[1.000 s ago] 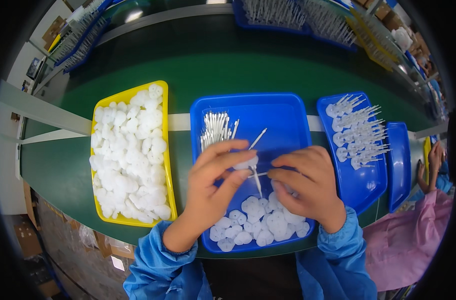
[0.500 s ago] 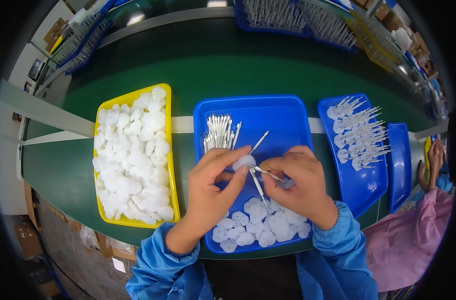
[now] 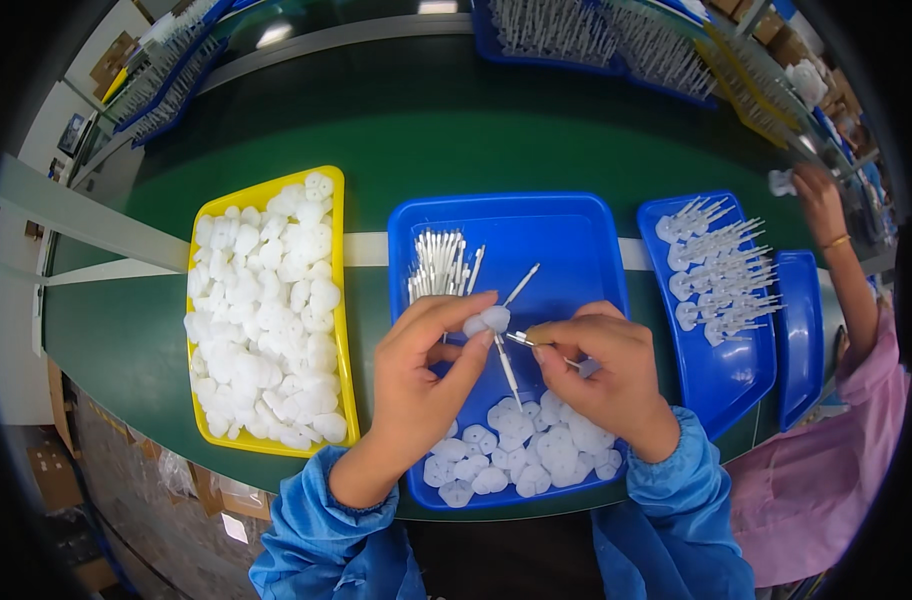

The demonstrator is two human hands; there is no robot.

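Over the middle blue tray (image 3: 566, 235), my left hand (image 3: 416, 370) pinches a translucent white lobed plastic disc (image 3: 492, 320) between thumb and fingertips. Slim white rods with metal tips stick out from it, one (image 3: 521, 285) pointing away and another (image 3: 507, 375) toward me. My right hand (image 3: 616, 375) is closed on a similar rod (image 3: 520, 338), its metal end close to the disc's right side. Part of that rod and another pale piece are hidden by my right fingers. Below my hands lie several loose discs (image 3: 521, 450); a bundle of rods (image 3: 441, 262) sits at the tray's far left.
To the left, a yellow tray (image 3: 338, 240) is heaped with white plastic pieces. On the right, a blue tray (image 3: 731, 390) bears discs with rods fitted, beside a narrower blue tray (image 3: 799, 340). More rod-filled trays line the back. A person in pink (image 3: 826, 450) works at right.
My right hand has shifted slightly right, and its rod's end has come away from the disc. The co-worker's arm has reached out, with a white piece in the hand.
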